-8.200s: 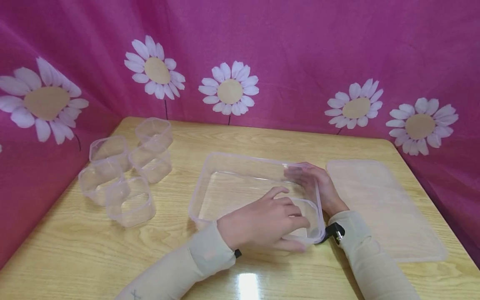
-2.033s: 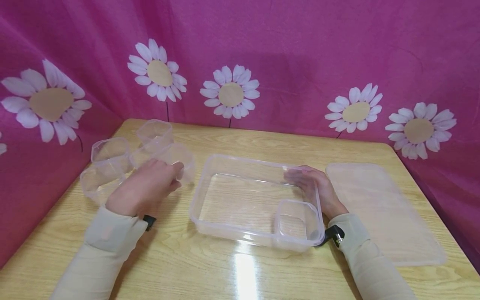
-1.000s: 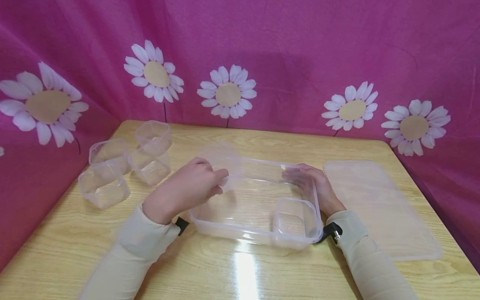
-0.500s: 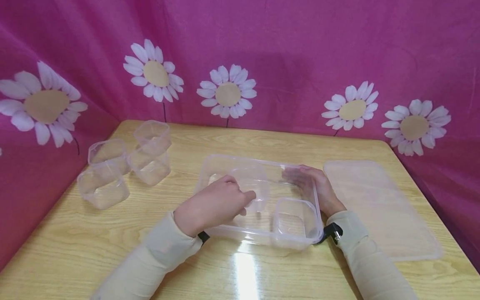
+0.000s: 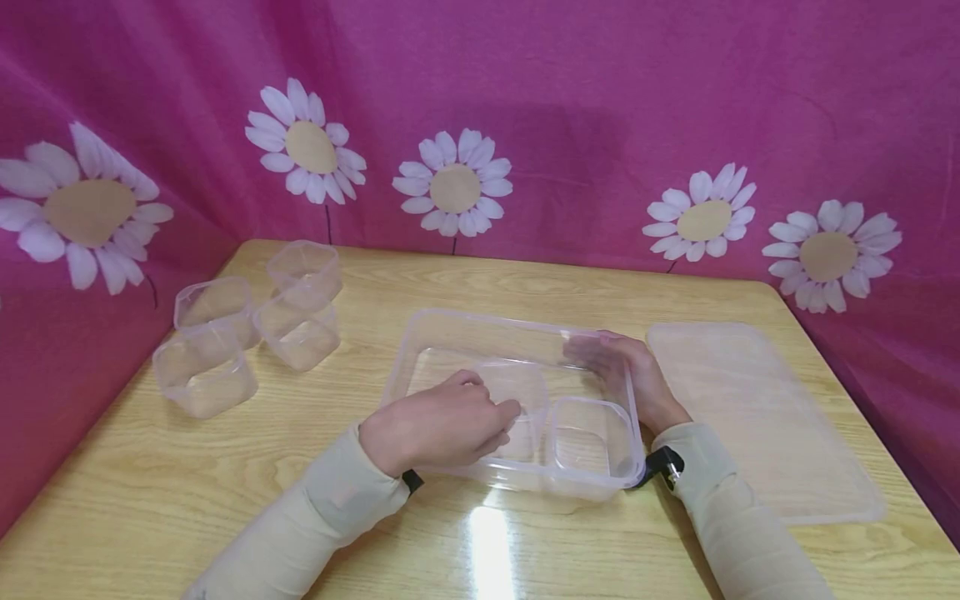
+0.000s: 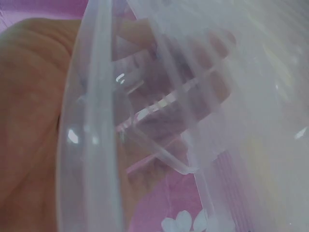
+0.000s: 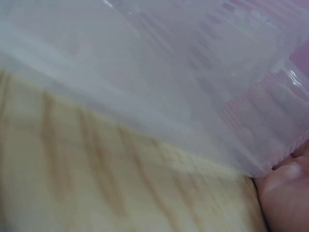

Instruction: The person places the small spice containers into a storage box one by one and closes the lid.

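A large clear plastic box (image 5: 517,479), without a lid on it, stands mid-table. My left hand (image 5: 450,421) pinches a small clear container (image 5: 531,387) by its near-left side, inside the box. Seen from the left wrist, the fingers (image 6: 207,96) show through that clear plastic. Another small container (image 5: 585,442) sits upright in the box's front right corner, just right of the held one. My right hand (image 5: 637,375) rests with extended fingers against the box's right end; the right wrist view has the box wall (image 7: 120,82) close up and part of the hand (image 7: 287,193).
Several more small clear containers, among them one nearest me (image 5: 206,383), stand grouped at the table's left. A flat clear lid (image 5: 757,417) lies to the right of the box. Behind the table hangs a pink flowered cloth (image 5: 570,108).
One small container went into the front right corner. The left hand then took another from the left group, carried it right and lowered it into the box. The right hand stayed put.
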The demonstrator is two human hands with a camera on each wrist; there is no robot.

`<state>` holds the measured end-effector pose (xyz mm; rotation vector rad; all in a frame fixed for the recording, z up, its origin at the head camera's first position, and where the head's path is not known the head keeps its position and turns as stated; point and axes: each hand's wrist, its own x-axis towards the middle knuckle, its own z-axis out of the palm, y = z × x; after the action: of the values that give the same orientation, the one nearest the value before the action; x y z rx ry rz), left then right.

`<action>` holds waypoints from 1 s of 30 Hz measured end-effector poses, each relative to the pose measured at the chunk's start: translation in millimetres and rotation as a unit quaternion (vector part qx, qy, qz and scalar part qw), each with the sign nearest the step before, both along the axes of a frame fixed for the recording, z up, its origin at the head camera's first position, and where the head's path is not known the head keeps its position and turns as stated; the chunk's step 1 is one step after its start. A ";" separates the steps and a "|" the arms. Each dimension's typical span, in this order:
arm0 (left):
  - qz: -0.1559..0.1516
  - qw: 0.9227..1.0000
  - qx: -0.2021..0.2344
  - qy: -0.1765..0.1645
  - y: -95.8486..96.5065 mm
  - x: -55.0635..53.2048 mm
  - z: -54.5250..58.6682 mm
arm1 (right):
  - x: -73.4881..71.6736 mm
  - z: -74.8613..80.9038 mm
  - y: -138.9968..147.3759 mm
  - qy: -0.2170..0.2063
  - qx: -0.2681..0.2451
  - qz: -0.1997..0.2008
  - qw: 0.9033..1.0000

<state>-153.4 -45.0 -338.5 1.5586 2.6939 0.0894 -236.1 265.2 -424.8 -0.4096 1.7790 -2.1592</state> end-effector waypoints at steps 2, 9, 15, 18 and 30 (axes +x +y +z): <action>0.001 1.000 0.000 -0.005 0.5 0.0 -1.0 | -0.1 -0.4 0.0 -0.001 0.008 -0.001 1.000; 0.029 0.999 -0.012 -0.036 6.0 0.2 -5.0 | 1.9 0.3 -1.2 0.004 0.029 -0.008 1.000; 0.027 0.999 -0.026 -0.034 8.2 0.3 -5.8 | 0.6 0.6 -4.3 0.029 0.023 -0.027 0.999; 0.023 0.999 -0.028 -0.029 7.8 0.7 -6.1 | 0.2 1.3 -5.2 0.023 0.023 -0.036 0.999; 0.006 0.998 -0.027 -0.050 7.2 -0.3 -5.3 | -2.3 1.9 -2.5 0.004 -0.001 -0.018 1.000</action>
<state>-153.6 -37.7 -343.8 1.4831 2.6069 0.0915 -238.4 262.7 -422.9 -0.3899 1.8026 -2.1873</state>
